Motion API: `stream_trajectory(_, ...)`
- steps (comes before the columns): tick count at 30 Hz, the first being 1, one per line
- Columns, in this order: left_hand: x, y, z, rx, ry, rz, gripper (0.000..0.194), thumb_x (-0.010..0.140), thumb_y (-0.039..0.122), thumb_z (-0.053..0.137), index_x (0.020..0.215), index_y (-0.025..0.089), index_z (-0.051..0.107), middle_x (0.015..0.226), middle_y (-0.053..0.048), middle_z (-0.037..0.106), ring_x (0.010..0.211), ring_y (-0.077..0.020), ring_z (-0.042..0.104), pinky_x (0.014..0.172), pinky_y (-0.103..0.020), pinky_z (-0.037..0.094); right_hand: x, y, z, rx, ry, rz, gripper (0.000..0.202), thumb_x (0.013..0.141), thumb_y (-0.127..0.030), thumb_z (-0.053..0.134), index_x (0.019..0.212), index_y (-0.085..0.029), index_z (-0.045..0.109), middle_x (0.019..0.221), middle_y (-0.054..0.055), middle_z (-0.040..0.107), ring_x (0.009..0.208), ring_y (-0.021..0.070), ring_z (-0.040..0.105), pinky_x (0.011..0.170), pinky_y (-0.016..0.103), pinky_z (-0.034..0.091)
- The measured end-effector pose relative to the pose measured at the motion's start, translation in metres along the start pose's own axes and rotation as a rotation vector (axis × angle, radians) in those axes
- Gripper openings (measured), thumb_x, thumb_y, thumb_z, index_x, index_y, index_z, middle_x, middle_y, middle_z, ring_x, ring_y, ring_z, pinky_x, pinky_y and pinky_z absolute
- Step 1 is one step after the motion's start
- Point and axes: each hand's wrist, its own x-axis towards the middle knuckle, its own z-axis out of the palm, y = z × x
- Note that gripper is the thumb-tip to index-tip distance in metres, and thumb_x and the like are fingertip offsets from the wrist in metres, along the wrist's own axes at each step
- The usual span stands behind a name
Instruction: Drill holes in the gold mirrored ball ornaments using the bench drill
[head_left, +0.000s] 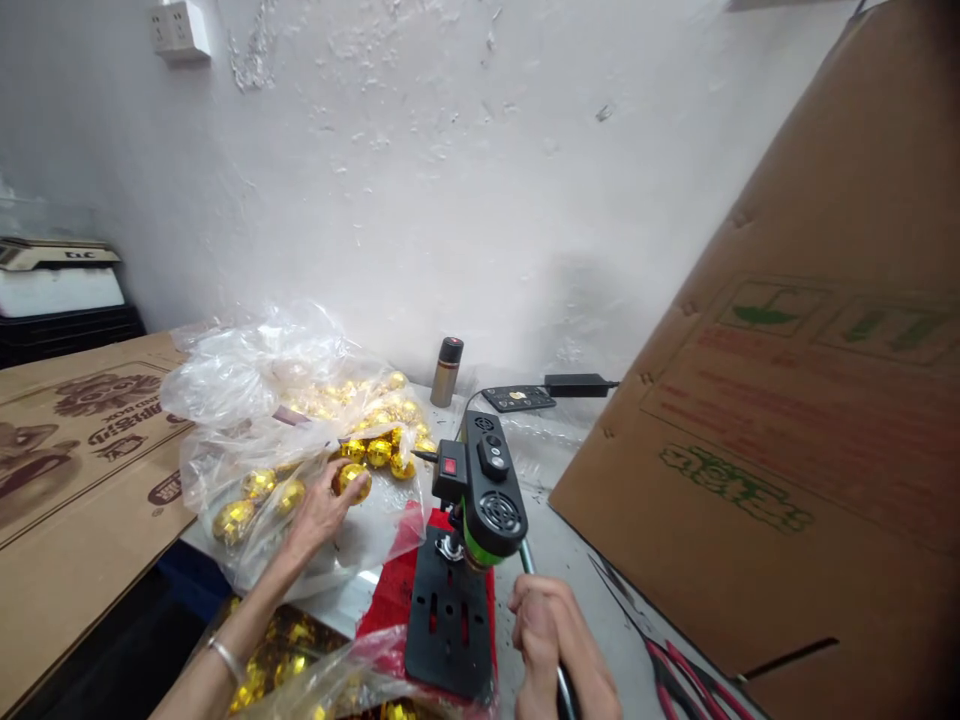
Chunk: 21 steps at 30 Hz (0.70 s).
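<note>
My left hand (324,510) is closed round a shiny gold mirrored ball (352,482), at the edge of a clear plastic bag (247,400) of similar balls. To its right stands a small black bench machine, looking like a mini drill press (491,480), with a red switch and a green band. Its slotted black base plate (450,630) lies on red plastic (390,580) and carries no ball. My right hand (559,645) is wrapped round the machine's metal lever (564,690), in front of the head on the right.
A large carton (795,400) leans on the right, with red-handled pliers or cutters (686,680) beside it. More gold balls (277,660) lie in a container below. Behind the machine are a flask (447,372) and a power adapter (577,385). Another carton (90,430) is at left.
</note>
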Motion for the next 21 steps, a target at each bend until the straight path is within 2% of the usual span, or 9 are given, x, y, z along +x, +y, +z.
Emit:
stream_trajectory(3, -0.03, 0.007, 0.012, -0.394, -0.178, -0.154, 0.07, 0.088, 0.079, 0.056, 0.129, 0.022, 0.06, 0.104, -0.008, 0.074, 0.083, -0.0285, 0.077, 0.067, -0.039, 0.062, 0.007, 0.008, -0.009, -0.015, -0.119, -0.154, 0.028, 0.106, -0.012, 0.046, 0.081, -0.022, 0.053, 0.072, -0.002, 0.051, 0.057, 0.0102, 0.048, 0.053, 0.024, 0.038)
stream_trajectory(5, -0.051, 0.009, 0.023, -0.61, -0.265, -0.256, 0.077, 0.079, 0.079, 0.07, 0.13, 0.023, 0.056, 0.104, -0.006, 0.074, 0.081, -0.0249, 0.076, 0.066, -0.034, 0.061, 0.011, 0.01, -0.013, -0.032, -0.158, -0.2, 0.027, 0.106, -0.01, 0.045, 0.083, -0.022, 0.052, 0.073, -0.004, 0.051, 0.059, 0.0087, 0.049, 0.055, 0.021, 0.04)
stream_trajectory(7, -0.071, 0.012, 0.033, -0.674, -0.281, -0.275, 0.08, 0.072, 0.073, 0.08, 0.128, 0.023, 0.053, 0.104, -0.004, 0.074, 0.083, -0.023, 0.074, 0.07, -0.032, 0.06, 0.013, 0.008, -0.014, -0.038, -0.164, -0.203, 0.027, 0.106, -0.009, 0.043, 0.083, -0.022, 0.05, 0.073, -0.004, 0.049, 0.061, 0.0081, 0.049, 0.056, 0.019, 0.041)
stream_trajectory(10, -0.093, 0.019, 0.046, -0.638, -0.347, -0.162, 0.072, 0.072, 0.066, 0.083, 0.12, 0.022, 0.052, 0.1, -0.005, 0.075, 0.091, -0.0244, 0.072, 0.083, -0.036, 0.058, 0.013, 0.004, -0.014, -0.038, -0.176, -0.2, 0.027, 0.106, -0.009, 0.043, 0.084, -0.023, 0.048, 0.074, -0.005, 0.049, 0.063, 0.0078, 0.051, 0.058, 0.018, 0.043)
stream_trajectory(14, -0.108, 0.033, 0.058, -0.479, -0.479, 0.016, 0.053, 0.08, 0.052, 0.078, 0.12, 0.023, 0.059, 0.114, -0.008, 0.076, 0.107, -0.0297, 0.071, 0.097, -0.043, 0.056, 0.012, 0.003, -0.015, -0.042, -0.191, -0.208, 0.025, 0.106, -0.009, 0.042, 0.087, -0.023, 0.049, 0.076, -0.004, 0.051, 0.067, 0.0078, 0.054, 0.061, 0.018, 0.045)
stream_trajectory(18, -0.112, 0.04, 0.066, -0.2, -0.458, 0.157, 0.052, 0.081, 0.037, 0.075, 0.129, 0.023, 0.061, 0.122, -0.011, 0.075, 0.113, -0.0338, 0.07, 0.1, -0.049, 0.054, 0.013, 0.004, -0.016, -0.037, -0.198, -0.222, 0.024, 0.106, -0.008, 0.041, 0.089, -0.023, 0.05, 0.078, -0.005, 0.052, 0.068, 0.0073, 0.055, 0.062, 0.017, 0.046)
stream_trajectory(21, -0.111, 0.042, 0.069, -0.134, -0.425, 0.256, 0.052, 0.082, 0.032, 0.073, 0.131, 0.021, 0.061, 0.126, -0.014, 0.072, 0.118, -0.0355, 0.068, 0.103, -0.052, 0.054, 0.013, 0.004, -0.016, -0.039, -0.198, -0.226, 0.024, 0.105, -0.008, 0.041, 0.09, -0.023, 0.051, 0.078, -0.004, 0.053, 0.07, 0.0077, 0.056, 0.063, 0.017, 0.047)
